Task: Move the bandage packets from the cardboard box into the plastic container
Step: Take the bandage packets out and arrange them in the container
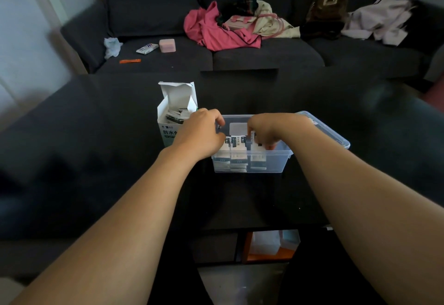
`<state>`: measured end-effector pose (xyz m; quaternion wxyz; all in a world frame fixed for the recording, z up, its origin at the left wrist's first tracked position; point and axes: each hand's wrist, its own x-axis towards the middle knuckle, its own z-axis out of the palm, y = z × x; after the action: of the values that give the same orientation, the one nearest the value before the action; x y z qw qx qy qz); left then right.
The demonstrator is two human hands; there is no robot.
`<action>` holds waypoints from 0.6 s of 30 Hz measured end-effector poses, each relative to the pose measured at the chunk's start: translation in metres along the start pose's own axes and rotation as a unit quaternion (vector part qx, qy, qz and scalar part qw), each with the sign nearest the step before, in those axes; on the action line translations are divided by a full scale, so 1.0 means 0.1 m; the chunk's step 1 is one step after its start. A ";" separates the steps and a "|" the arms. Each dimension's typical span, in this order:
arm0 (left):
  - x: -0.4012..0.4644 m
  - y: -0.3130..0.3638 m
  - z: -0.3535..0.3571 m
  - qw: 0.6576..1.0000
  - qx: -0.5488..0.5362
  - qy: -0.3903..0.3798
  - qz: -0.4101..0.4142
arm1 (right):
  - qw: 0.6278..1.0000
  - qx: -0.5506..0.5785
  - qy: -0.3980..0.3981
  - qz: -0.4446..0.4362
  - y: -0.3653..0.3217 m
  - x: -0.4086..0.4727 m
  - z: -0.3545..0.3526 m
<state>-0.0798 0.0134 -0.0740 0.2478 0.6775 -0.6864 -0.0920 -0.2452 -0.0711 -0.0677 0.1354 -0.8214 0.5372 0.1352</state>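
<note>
Both hands reach into the clear container (276,160) on the bench (96,160). The right hand (271,129) pinches packets (236,145) standing inside; the left hand (201,131) curls over its left rim. The open box (173,115) stands just beside it.

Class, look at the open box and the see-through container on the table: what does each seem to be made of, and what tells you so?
The box looks like thin white cardboard, matt: creased, folded flaps and printed lettering. The container looks like clear, glossy rigid plastic: the bandage packets show through its wall, and its rim catches light.
</note>
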 end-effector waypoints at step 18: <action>0.00 -0.01 0.00 1.000 0.010 0.001 0.008 | 0.999 -0.026 -0.008 0.017 0.03 0.19 0.11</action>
<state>-0.0787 0.0131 -0.0746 0.2420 0.6744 -0.6927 -0.0823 -0.2418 -0.0841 -0.0855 0.1156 -0.8146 0.5460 0.1577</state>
